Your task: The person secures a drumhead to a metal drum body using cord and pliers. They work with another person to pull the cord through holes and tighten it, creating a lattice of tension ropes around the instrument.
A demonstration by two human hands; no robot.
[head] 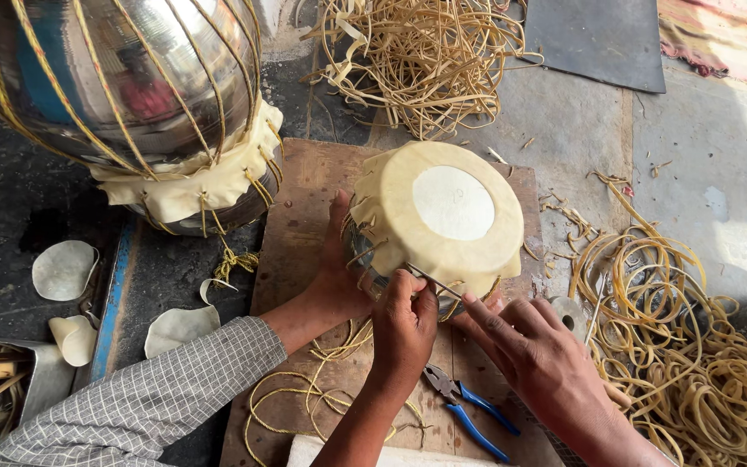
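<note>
While a small drum [443, 220] with a cream hide head and white centre disc sits on a wooden board [300, 216], a sleeved co-worker's hand [339, 272] steadies its side; the left hand [404, 324] pinches a thin metal tool [432, 281] at the rim, the right hand [533, 350] lies half open beside it, above blue-handled pliers [469, 411].

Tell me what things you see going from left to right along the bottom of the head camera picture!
Checked grey sleeve → loose yellow cord on the wooden board → blue-handled pliers → big heap of coiled yellow cord.
</note>
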